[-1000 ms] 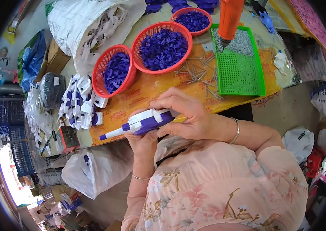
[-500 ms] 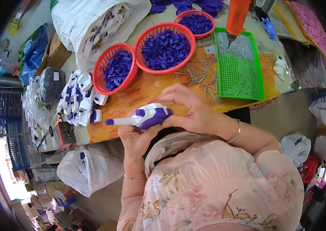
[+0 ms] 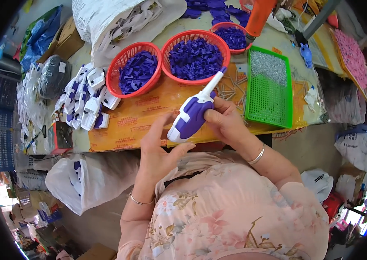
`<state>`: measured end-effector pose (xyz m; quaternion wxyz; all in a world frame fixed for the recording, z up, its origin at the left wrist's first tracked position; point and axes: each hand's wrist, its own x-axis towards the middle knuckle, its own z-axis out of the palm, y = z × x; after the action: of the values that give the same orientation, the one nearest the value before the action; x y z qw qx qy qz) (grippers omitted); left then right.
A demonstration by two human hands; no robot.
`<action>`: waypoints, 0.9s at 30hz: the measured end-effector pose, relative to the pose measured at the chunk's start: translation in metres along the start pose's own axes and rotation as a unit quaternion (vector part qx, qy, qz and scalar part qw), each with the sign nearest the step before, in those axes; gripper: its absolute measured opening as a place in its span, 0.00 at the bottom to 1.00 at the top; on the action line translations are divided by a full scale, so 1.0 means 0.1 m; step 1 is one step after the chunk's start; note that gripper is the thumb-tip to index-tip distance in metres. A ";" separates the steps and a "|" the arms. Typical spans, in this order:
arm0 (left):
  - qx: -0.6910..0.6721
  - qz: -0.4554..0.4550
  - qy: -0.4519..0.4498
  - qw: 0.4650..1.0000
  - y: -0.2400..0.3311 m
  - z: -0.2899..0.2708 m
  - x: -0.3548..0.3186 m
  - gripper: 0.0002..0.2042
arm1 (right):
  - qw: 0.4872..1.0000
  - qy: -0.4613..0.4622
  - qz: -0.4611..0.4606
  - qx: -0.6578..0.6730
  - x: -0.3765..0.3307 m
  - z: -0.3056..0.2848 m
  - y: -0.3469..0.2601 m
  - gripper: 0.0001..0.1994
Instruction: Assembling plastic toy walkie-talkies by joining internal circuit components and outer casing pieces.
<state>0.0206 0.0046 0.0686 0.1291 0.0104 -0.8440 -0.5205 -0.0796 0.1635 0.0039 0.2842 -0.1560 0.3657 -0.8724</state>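
My right hand (image 3: pixel 226 121) grips a white and purple plastic piece (image 3: pixel 190 116), thumb on top, near its upper end. The piece has a rounded body and a slender white stem with a purple tip, which points up and to the right over the middle red basket (image 3: pixel 191 81). At the body's lower left end is my left hand (image 3: pixel 159 145), its thumb and fingers spread apart and nothing held in them. Just right of my right hand lie loose long metal screws (image 3: pixel 232 89).
Two more red baskets, one at left (image 3: pixel 115 82) and a smaller one (image 3: pixel 237 51), hold purple parts. A green tray (image 3: pixel 268 104) carries small silvery bits. An orange power screwdriver (image 3: pixel 259 21) hangs above it. White-purple pieces (image 3: pixel 83 99) are heaped at left, near a white sack (image 3: pixel 99 19).
The piece has swung round, its stem going from pointing left to pointing up-right. My right hand now holds it by the stem end; my left hand has let go.
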 end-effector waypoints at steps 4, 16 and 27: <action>-0.053 -0.021 0.026 0.998 -0.14 0.09 -0.12 0.22 | 0.998 -0.005 0.022 0.055 -0.03 0.01 0.09 0.19; 0.077 0.121 0.050 0.988 -0.12 0.10 -0.17 0.11 | 0.998 -0.053 0.029 0.022 -0.02 0.14 -0.05 0.23; -0.221 -0.023 0.059 0.973 -0.15 0.13 -0.19 0.21 | 0.995 0.025 0.020 0.097 0.00 0.08 0.03 0.16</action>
<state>0.0341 0.0118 0.0455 0.1662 0.0319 -0.6985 -0.6953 -0.0745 0.1574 0.0075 0.3058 -0.0987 0.2894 -0.9017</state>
